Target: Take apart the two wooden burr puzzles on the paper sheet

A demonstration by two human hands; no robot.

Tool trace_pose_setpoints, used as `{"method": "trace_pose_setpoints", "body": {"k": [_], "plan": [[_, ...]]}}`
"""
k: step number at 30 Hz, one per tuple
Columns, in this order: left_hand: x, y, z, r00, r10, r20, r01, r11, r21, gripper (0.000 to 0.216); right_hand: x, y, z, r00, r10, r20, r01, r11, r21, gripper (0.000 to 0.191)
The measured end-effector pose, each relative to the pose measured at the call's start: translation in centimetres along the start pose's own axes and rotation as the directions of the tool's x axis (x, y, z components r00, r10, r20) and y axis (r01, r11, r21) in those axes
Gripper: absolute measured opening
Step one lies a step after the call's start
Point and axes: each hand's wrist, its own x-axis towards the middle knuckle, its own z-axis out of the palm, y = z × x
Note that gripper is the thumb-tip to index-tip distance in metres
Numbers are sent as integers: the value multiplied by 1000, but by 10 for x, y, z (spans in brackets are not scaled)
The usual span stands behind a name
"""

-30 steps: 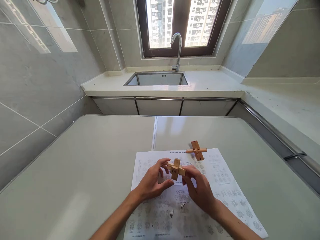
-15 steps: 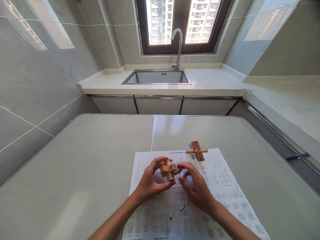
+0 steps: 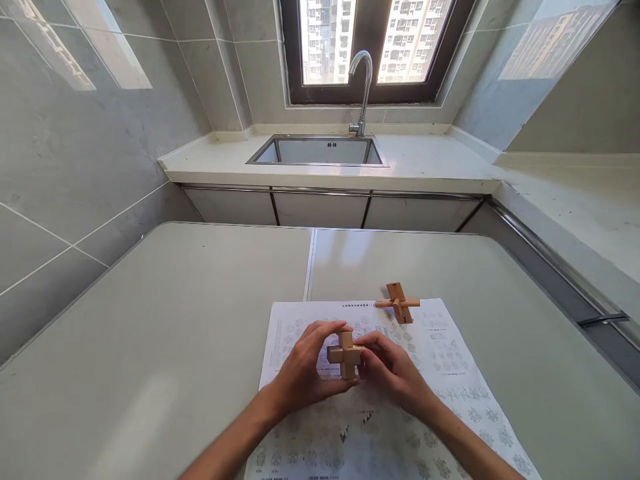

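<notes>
A small wooden cross-shaped puzzle [image 3: 345, 354] is held between both hands just above a printed instruction sheet [image 3: 450, 373]. My left hand [image 3: 305, 373] pinches its left side with thumb and fingers curled round it. My right hand [image 3: 393, 373] grips its right arm with the fingertips. A second wooden cross puzzle [image 3: 399, 302] lies on the sheet's far edge, to the right of and beyond my hands, untouched.
The sheet lies on a grey table [image 3: 165, 333] with a seam down its middle. Beyond the table runs a white counter [image 3: 425, 163] with a steel sink [image 3: 320, 152] and a tap [image 3: 361, 90] under a window. Tiled walls stand on both sides.
The puzzle has been turned in my hands and now shows as an upright cross. Both hands have closed in on it and sit slightly lower.
</notes>
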Motion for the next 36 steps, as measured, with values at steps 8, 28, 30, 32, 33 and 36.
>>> {"method": "trace_pose_setpoints", "body": {"k": [8,28,30,32,33,36], "plan": [[6,6,-8,977,-167,131,203,916,-345,73,3,-16,-4,923,125,365,-187,972,142,40],[4,8,-8,945,-172,277,308,752,-583,74,-6,-12,5,939,83,333,-149,973,177,51],[4,7,-8,935,-157,316,329,713,-619,76,-7,-13,7,918,110,382,-207,952,224,52],[4,6,-6,928,-137,348,344,675,-652,79,-8,-13,8,888,135,440,-272,925,266,48],[4,6,-5,922,-129,365,355,659,-664,80,-8,-13,8,868,133,479,-298,910,288,46],[3,4,-2,906,-107,409,386,605,-697,85,-7,-10,8,811,65,581,-343,858,382,41]]}}
